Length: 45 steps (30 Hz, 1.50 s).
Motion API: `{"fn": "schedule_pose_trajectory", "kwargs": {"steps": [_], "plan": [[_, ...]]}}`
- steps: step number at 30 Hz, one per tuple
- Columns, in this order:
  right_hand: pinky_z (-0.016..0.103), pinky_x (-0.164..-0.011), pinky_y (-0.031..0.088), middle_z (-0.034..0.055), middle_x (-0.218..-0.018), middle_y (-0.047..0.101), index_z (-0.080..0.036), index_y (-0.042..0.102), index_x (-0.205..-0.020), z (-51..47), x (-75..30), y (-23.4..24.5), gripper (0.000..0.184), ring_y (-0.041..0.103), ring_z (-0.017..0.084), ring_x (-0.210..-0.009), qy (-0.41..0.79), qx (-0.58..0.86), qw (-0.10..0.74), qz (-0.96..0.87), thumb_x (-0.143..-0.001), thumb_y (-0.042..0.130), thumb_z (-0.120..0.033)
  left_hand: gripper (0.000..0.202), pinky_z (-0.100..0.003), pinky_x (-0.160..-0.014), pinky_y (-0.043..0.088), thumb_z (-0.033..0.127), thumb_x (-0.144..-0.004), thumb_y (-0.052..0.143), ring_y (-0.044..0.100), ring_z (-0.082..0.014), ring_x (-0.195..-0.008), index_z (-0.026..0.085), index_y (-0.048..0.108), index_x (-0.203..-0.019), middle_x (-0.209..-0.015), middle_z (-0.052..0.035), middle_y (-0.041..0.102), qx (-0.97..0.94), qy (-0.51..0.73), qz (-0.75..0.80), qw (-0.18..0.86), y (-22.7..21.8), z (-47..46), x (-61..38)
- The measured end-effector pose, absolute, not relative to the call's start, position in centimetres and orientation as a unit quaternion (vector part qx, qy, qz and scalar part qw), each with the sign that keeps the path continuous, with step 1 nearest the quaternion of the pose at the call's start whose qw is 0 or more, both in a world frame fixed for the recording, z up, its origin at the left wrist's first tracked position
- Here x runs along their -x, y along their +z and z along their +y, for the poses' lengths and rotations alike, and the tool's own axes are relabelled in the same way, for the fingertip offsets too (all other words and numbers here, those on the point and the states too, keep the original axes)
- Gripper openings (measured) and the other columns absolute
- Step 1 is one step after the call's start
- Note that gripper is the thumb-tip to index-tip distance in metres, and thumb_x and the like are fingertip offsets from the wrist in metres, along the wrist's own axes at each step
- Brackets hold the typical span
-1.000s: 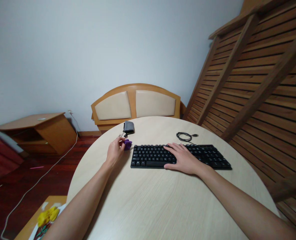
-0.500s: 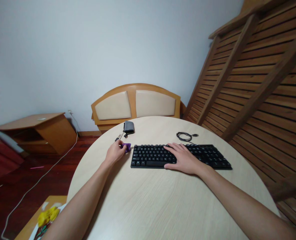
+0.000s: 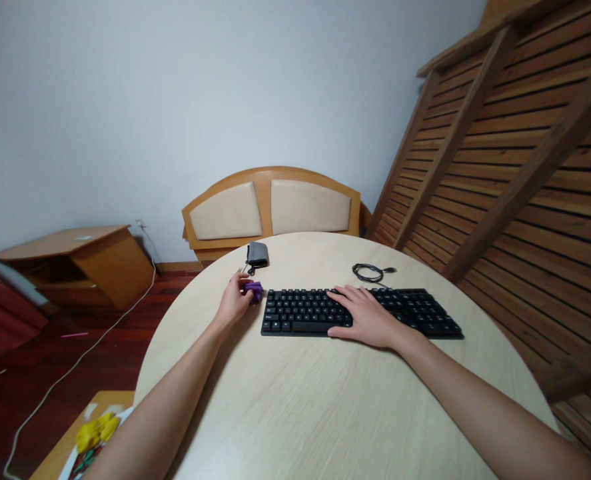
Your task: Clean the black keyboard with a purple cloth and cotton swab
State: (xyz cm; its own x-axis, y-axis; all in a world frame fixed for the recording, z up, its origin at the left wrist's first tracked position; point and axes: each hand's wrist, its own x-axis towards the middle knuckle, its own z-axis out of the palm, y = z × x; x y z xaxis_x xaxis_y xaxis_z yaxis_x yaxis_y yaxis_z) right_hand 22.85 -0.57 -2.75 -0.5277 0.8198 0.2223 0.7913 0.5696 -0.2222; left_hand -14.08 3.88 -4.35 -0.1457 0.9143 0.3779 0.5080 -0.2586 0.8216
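A black keyboard [image 3: 300,313] lies flat across the table. My right hand [image 3: 362,315] rests on it with the fingers spread and the palm down. Just off the keyboard's left end, my left hand [image 3: 235,300] is closed on a bunched purple cloth [image 3: 254,291], which sticks out past the thumb toward the keys. Behind that hand, a thin light-coloured item [image 3: 243,269] shows only in part. Farther back sits a grey pouch [image 3: 258,253] with a black cord.
The keyboard's coiled black cable [image 3: 368,273] lies behind it on the round table [image 3: 305,407]. A padded headboard [image 3: 275,172] stands beyond the table, and wooden slats [image 3: 505,167] lean at the right. A low cabinet [image 3: 100,263] and a yellow item [image 3: 96,432] are at the left.
My left hand has shifted slightly, its fingers regripping the purple cloth, which looks more bunched. The dark part of the thin item is now covered. My right hand and the keyboard have stayed put.
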Motion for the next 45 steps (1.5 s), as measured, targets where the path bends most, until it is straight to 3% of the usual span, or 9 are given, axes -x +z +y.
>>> {"fn": "schedule_pose_trajectory", "kwargs": {"steps": [2,6,9,16,26,45], "plan": [[0.060,-0.119,0.020,0.0125,-0.158,0.038,-0.026,0.043,-0.152,-0.5,-22.9,-2.8,0.095,0.032,0.040,-0.145,0.046,0.460,0.154,-0.873,-0.077,0.055,-0.082,0.043,-0.034,-0.080,0.054,0.010,-0.076,0.059,0.068,-0.0203,-0.090,0.016,0.055,-0.119,-0.100,-0.0080,0.070,-0.619,0.476,0.584,0.222,-5.0,4.1,14.0],[0.059,-0.119,0.020,0.0125,-0.158,0.038,-0.025,0.043,-0.152,-0.6,-22.8,-2.7,0.095,0.031,0.039,-0.145,0.048,0.461,0.151,-0.873,-0.077,0.054,-0.082,0.023,-0.039,-0.084,0.054,0.017,-0.077,0.064,0.068,-0.0227,-0.085,0.015,0.065,-0.100,-0.092,-0.0080,0.072,-0.623,0.462,0.596,0.208,-5.2,4.2,14.0],[0.059,-0.120,0.020,0.0128,-0.158,0.038,-0.024,0.044,-0.152,-0.7,-22.7,-2.6,0.096,0.031,0.039,-0.145,0.048,0.463,0.148,-0.873,-0.076,0.054,-0.083,0.018,-0.038,-0.081,0.054,0.022,-0.083,0.060,0.068,-0.0229,-0.083,0.015,0.065,-0.099,-0.093,-0.0089,0.072,-0.623,0.474,0.592,0.194,-4.6,4.0,14.0],[0.059,-0.119,0.022,0.0138,-0.157,0.040,-0.023,0.045,-0.150,-1.0,-22.5,-2.0,0.095,0.033,0.039,-0.144,0.048,0.467,0.146,-0.871,-0.077,0.055,-0.081,0.017,-0.038,-0.089,0.050,0.020,-0.088,0.057,0.064,-0.0248,-0.098,0.020,0.068,-0.101,-0.104,-0.0083,0.069,-0.728,0.432,0.532,0.006,-3.5,2.9,12.3],[0.059,-0.119,0.020,0.0129,-0.158,0.039,-0.023,0.044,-0.151,-0.8,-22.6,-2.2,0.096,0.032,0.039,-0.145,0.049,0.467,0.141,-0.872,-0.077,0.053,-0.083,0.035,-0.034,-0.092,0.051,0.010,-0.083,0.051,0.065,-0.0219,-0.098,0.022,0.071,-0.110,-0.105,-0.0060,0.072,-0.833,0.289,0.468,0.061,-2.5,1.8,12.5],[0.059,-0.119,0.022,0.0131,-0.157,0.040,-0.023,0.045,-0.150,-0.6,-22.8,-2.6,0.096,0.033,0.039,-0.144,0.041,0.461,0.149,-0.874,-0.076,0.054,-0.083,0.031,-0.025,-0.077,0.048,0.009,-0.069,0.058,0.065,-0.0184,-0.080,0.023,0.076,-0.090,-0.091,-0.0029,0.070,-0.890,0.127,0.416,0.135,2.3,-1.1,11.7]]}}
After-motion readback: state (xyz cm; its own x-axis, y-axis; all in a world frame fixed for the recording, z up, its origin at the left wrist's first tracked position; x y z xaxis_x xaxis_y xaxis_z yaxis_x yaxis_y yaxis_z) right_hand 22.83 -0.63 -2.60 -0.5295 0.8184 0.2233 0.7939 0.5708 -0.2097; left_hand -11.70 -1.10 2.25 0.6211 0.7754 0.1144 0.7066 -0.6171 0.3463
